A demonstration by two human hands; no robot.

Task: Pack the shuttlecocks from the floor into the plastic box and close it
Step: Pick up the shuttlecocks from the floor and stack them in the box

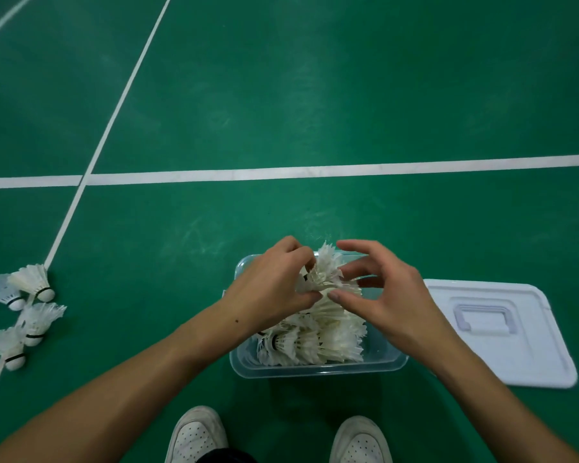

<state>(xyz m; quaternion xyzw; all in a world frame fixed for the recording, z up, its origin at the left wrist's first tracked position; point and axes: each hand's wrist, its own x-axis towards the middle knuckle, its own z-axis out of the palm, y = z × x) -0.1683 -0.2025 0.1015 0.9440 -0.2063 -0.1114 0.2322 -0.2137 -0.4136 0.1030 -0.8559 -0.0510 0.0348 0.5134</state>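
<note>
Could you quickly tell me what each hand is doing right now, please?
Left hand: fingers curled round a shuttlecock over the plastic box.
Right hand: open, fingers spread and loosely bent, fingertips at the same shuttlecock's feathers.

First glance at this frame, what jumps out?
Both hands meet over the clear plastic box at bottom centre: the left hand grips a shuttlecock above the white pile already inside, while the right hand hovers beside it, fingers loosely curled. The box's white lid lies flat on the green floor to the right, and four loose shuttlecocks wait by the court line at far left.
</note>
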